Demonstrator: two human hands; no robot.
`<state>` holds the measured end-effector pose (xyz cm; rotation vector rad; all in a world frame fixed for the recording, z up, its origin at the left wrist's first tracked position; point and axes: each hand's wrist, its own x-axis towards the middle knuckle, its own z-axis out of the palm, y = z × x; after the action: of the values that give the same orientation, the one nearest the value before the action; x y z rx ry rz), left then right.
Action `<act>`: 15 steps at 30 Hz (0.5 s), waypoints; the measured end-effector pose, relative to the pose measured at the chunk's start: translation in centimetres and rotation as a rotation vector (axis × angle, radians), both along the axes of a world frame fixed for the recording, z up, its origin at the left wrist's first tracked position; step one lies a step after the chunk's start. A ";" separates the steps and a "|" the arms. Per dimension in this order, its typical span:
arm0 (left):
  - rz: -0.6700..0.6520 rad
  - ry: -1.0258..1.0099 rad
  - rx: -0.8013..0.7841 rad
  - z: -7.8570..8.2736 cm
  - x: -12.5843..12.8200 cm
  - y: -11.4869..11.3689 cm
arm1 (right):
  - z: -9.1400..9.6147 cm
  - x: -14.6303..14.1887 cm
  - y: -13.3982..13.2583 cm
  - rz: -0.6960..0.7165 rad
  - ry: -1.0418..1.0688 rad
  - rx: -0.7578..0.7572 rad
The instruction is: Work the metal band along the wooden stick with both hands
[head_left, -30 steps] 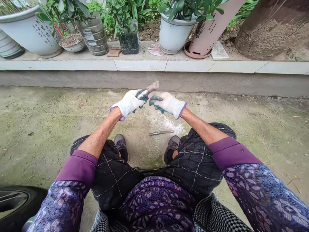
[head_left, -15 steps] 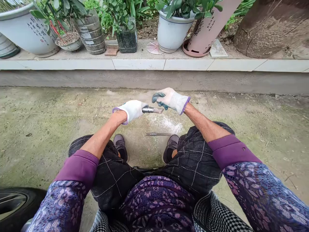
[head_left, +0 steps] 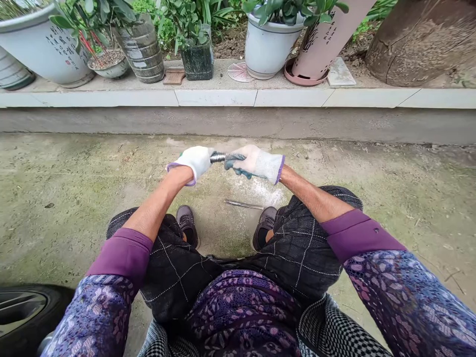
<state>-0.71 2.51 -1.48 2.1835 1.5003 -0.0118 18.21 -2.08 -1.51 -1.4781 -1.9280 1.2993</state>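
My left hand (head_left: 197,161), in a white glove with a dark palm, is wrapped round a short stick wound with shiny silver wire (head_left: 217,157). Just a short stretch of the winding shows between the gloves. My right hand (head_left: 247,161), gloved the same way, is closed at the stick's right end and covers it. Whether its fingers also pinch the loose wire cannot be made out. Below the hands, a thin silvery rod (head_left: 243,204) lies on the concrete between my shoes.
White powder (head_left: 266,191) is scattered on the concrete floor (head_left: 92,188). Ahead runs a low tiled ledge (head_left: 215,98) with several potted plants, among them a white pot (head_left: 269,47) and a pink pot (head_left: 316,44). A wheel (head_left: 33,312) stands at lower left.
My right hand has moved left and closed over the stick's bare right end, which showed before. The stick and my left hand have risen slightly and shifted left.
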 end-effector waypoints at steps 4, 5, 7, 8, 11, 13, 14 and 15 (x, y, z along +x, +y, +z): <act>-0.109 0.143 -0.054 -0.5 1.2 -1.1 | 0.4 2.0 1.1 -0.084 0.002 0.066; -0.121 0.119 -0.069 -0.3 1.4 -1.5 | 0.4 2.4 1.3 -0.113 0.018 0.071; -0.130 0.015 -0.114 0.5 1.4 -2.0 | 0.2 2.9 1.8 -0.162 0.063 0.071; -0.118 -0.064 -0.135 1.0 1.3 -2.1 | 0.1 2.9 1.9 -0.180 0.083 0.070; -0.011 -0.289 -0.116 2.2 0.7 -2.1 | -0.5 2.2 1.9 -0.174 0.101 0.054; 0.071 -0.343 -0.062 2.4 0.3 -1.6 | -0.8 1.2 1.5 -0.115 0.063 0.039; 0.098 -0.336 -0.040 2.2 0.2 -1.2 | -0.9 0.7 1.2 -0.072 0.034 0.033; 0.112 -0.299 -0.015 1.9 0.1 -0.8 | -0.9 0.1 0.9 -0.032 -0.002 0.029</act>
<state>-0.63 1.74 0.46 1.9824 1.4407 0.3257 18.34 -1.20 -2.42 -1.4897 -1.9088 1.2513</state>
